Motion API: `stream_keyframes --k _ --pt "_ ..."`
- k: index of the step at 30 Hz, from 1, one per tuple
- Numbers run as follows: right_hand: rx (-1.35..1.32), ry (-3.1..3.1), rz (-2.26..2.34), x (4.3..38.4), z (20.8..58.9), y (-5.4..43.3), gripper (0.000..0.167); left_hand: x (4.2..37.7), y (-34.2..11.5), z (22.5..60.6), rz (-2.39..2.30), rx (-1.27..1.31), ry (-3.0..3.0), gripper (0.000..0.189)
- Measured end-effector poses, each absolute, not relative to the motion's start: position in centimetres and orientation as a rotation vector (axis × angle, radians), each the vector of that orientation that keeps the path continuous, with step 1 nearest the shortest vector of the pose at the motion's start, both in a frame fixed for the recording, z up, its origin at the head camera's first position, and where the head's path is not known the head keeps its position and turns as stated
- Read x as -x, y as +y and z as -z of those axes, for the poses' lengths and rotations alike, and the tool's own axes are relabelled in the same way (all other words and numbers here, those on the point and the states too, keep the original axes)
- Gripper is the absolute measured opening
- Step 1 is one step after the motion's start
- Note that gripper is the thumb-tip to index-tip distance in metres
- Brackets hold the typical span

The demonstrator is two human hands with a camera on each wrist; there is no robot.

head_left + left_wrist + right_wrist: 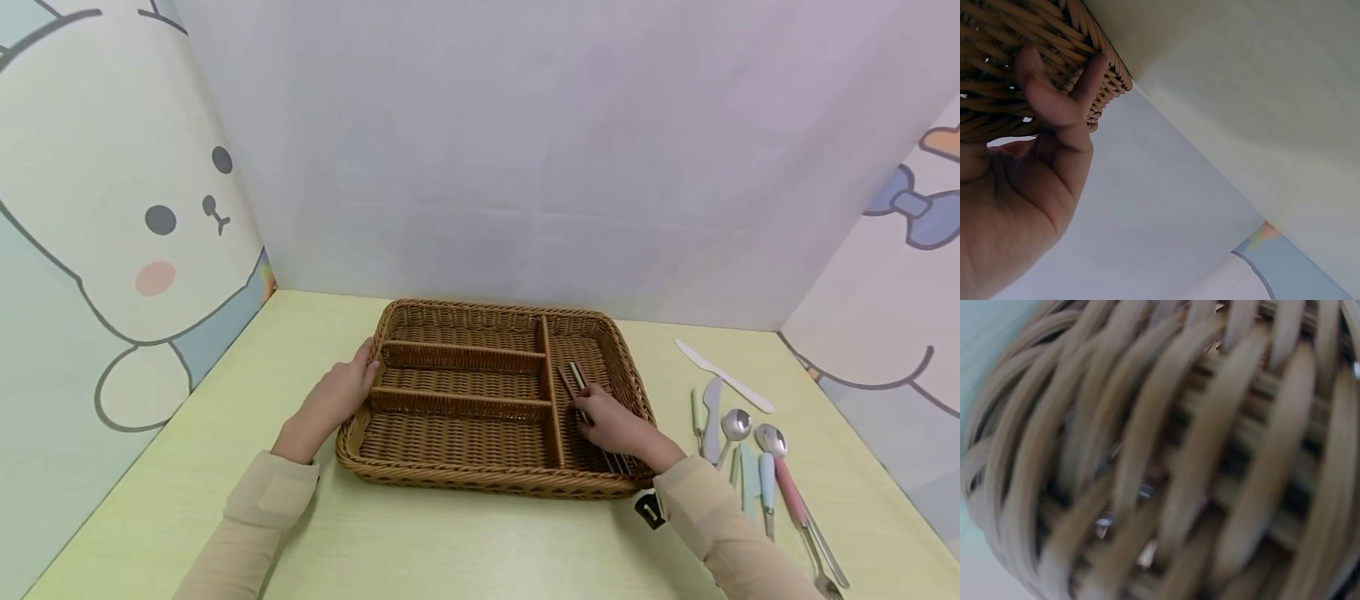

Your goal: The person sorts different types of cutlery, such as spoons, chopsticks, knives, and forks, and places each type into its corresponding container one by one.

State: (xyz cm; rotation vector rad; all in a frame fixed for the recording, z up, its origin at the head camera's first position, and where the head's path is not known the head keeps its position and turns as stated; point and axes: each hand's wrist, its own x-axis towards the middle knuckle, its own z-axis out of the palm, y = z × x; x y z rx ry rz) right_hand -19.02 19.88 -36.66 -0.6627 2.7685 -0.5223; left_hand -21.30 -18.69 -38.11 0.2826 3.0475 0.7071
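While the left hand (347,392) grips the left side of a wicker tray (459,482), the right hand (611,423) pinches slim utensils (576,375) inside its right-hand compartment in the head view, which alone shows cutlery (711,421) loose on the table (450,550). The left wrist view reveals fingers (1054,105) bent against the weave; the right wrist view, blurred wicker hiding the grip.

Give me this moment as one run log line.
left hand: holding basket, left side | right hand: holding chopsticks in right compartment | cutlery: on table, right of basket
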Motion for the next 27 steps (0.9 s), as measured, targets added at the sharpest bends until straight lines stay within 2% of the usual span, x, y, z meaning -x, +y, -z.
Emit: stream_keyframes --k 6,19,27 --pt "0.662 2.814 0.548 18.8 36.6 20.0 0.037 21.3 -18.7 38.2 -0.698 -0.304 3.068 0.052" --pt "0.753 3.012 0.625 18.6 36.0 21.4 0.027 21.2 -18.7 38.1 -0.716 -0.316 3.074 0.052" --pt "0.662 3.116 0.751 18.3 34.5 22.8 0.022 21.2 -18.7 38.0 -0.712 -0.306 3.064 0.052"
